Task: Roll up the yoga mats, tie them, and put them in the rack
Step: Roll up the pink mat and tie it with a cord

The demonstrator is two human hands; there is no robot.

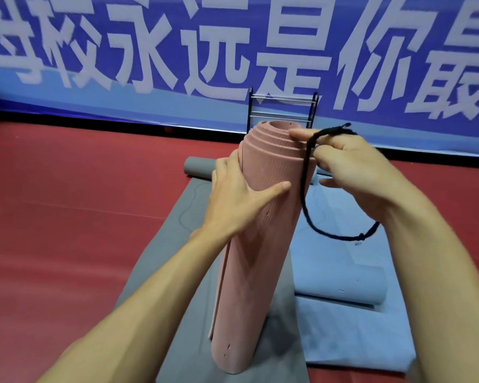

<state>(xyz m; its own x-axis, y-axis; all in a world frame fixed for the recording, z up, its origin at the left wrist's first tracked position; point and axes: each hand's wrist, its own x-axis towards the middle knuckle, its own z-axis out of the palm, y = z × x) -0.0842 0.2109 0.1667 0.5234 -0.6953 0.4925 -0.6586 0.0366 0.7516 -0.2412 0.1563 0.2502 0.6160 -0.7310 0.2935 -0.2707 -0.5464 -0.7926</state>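
Note:
A rolled pink yoga mat [260,244] stands nearly upright on its end in front of me, leaning slightly right. My left hand [238,194] wraps around its upper left side and steadies it. At the mat's top rim, my right hand [351,164] pinches a black cord loop [307,189], which hangs down the mat's right side and curves back toward my wrist. A black wire rack [282,111] stands behind the mat against the wall; its lower part is hidden.
A grey mat [177,244] lies partly unrolled on the red floor [67,217], its rolled end [199,167] at the far side. A blue mat [343,272] lies to the right, partly rolled. A blue banner [233,51] covers the wall.

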